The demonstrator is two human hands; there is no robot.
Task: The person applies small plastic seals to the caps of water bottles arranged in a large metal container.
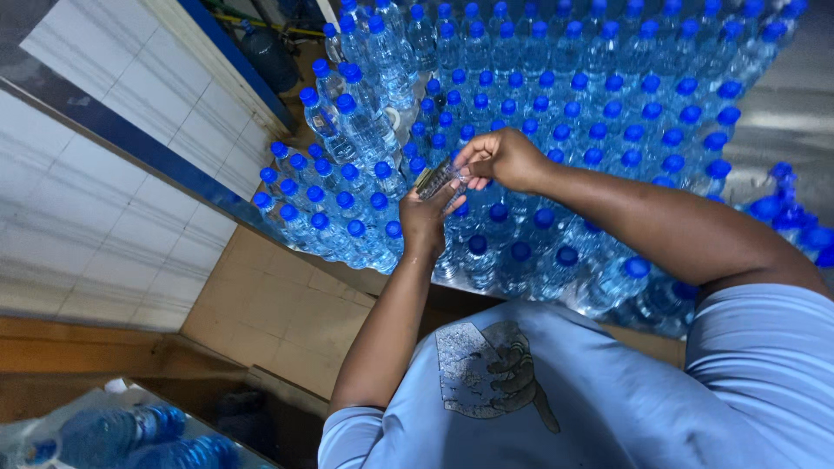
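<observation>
Clear plastic sleeve [437, 178] pinched between both hands — left hand [423, 217], right hand [501, 158] — each grip closed, above blue-capped bottles [556, 130].

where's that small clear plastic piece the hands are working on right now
In the head view, the clear plastic piece sits centre frame, pinched between the left hand and right hand, above the blue-capped bottles.

Both bare arms reach forward and meet in front of the chest, left hand [423, 217] raised with palm turned inward and fingers up, right hand [504, 159] above it, wrist bent, fingers curled in a pinch at the left fingertips
</observation>
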